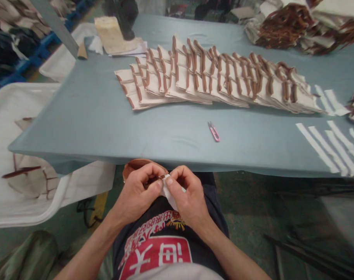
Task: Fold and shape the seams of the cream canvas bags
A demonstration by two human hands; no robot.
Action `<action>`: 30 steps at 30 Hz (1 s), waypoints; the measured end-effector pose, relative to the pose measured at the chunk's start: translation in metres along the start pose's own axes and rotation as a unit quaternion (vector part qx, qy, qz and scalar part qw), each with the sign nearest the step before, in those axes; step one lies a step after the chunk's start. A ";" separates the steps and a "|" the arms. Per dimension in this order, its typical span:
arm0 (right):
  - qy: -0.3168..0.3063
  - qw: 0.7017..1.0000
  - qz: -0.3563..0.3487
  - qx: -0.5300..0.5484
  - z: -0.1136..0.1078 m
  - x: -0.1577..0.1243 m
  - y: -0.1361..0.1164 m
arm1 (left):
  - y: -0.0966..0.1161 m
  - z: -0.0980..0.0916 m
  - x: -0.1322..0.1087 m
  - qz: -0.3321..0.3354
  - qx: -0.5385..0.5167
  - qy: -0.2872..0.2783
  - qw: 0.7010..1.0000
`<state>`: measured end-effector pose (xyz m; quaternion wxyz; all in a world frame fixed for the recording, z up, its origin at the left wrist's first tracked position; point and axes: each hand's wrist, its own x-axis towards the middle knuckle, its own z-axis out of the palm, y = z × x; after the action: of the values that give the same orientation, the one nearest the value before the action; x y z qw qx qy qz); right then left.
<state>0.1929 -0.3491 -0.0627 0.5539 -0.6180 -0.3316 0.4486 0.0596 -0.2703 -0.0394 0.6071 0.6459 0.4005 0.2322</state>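
Just below the front edge of the blue-grey table (165, 147), the left hand (138, 192) and right hand (188, 196) pinch a white fabric strip (169, 196). Leftward, a white plastic tub (25, 91) holds brown-trimmed cloth pieces (34, 179).

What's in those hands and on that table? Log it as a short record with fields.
left hand: pinching a white fabric piece, with a brown curved piece behind it
right hand: pinching the same white fabric piece
table: blue-grey covered table
on table: fanned row of cream fabric pieces with brown trim, pink thread snips, white fabric strips
beside table: white plastic tub holding more trimmed pieces
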 end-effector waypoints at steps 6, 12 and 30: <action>-0.077 0.976 0.118 0.167 0.004 0.003 0.011 | 0.002 0.018 -0.006 -0.015 0.078 0.070 0.994; -0.167 0.979 0.055 0.101 -0.005 0.016 0.031 | -0.007 0.018 -0.001 -0.042 0.083 0.056 0.994; -0.227 0.970 -0.082 0.026 -0.014 0.052 -0.005 | 0.032 -0.003 0.025 0.024 -0.015 -0.035 0.999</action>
<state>0.2257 -0.3061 -0.0679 0.5148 -0.4557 -0.4863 0.5393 0.0789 -0.2469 -0.0122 0.6242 0.6541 0.3602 0.2297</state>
